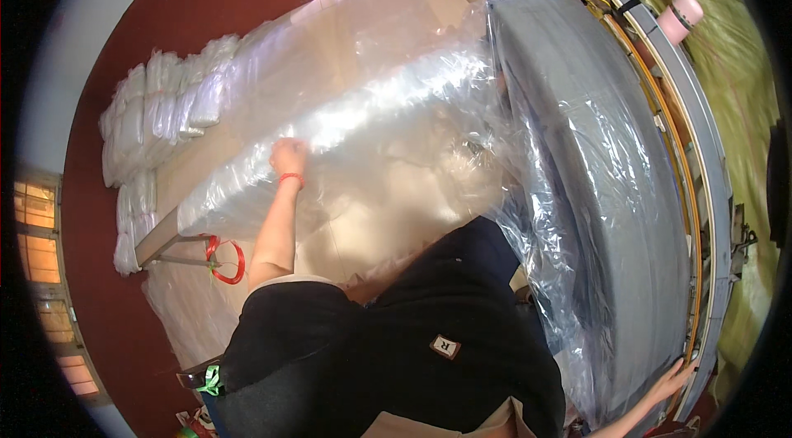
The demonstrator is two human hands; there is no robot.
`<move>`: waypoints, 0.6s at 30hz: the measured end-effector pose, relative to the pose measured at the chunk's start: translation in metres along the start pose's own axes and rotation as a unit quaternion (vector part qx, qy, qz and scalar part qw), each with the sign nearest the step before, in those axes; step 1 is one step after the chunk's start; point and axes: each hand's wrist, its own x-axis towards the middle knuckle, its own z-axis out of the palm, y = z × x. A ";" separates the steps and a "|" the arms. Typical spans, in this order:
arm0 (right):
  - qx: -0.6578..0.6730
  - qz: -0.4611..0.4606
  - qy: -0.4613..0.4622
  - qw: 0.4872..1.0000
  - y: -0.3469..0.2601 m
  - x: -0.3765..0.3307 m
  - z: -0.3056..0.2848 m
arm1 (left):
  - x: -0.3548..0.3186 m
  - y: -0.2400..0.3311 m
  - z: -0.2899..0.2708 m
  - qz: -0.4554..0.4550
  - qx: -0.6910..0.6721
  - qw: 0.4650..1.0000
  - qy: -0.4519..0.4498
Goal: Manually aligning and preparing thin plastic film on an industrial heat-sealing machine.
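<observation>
My left hand (288, 156) is closed in a fist at the near edge of a clear plastic sheet (363, 112), which lies in shiny folds over a pale worktable. A red bracelet (290, 177) circles that wrist. Far to the lower right, my right hand (675, 378) reaches to the long grey machine rail (711, 215), its fingers stretched out and touching it. Between my body and the rail, clear film covers a long grey padded surface (615, 166). The sheet runs from the table onto this surface.
Stacks of folded clear plastic bags (165, 96) stand at the table's left end. Red ties (227, 261) hang from the table's near left corner. A pink bottle (681, 16) sits beyond the rail, near a yellow-green cover (734, 50). Orange-yellow tubing (672, 141) follows the rail.
</observation>
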 end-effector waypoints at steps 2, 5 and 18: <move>0.000 -0.015 -0.001 1.000 0.012 -0.002 0.004 | 0.003 0.005 -0.001 -0.027 -0.035 0.998 -0.044; 0.007 0.008 -0.005 1.000 0.012 0.000 0.004 | 0.022 -0.003 -0.017 -0.074 -0.135 0.988 -0.015; 0.075 -0.058 -0.019 0.995 -0.052 0.027 -0.011 | 0.032 -0.015 0.014 -0.047 -0.271 0.949 -0.157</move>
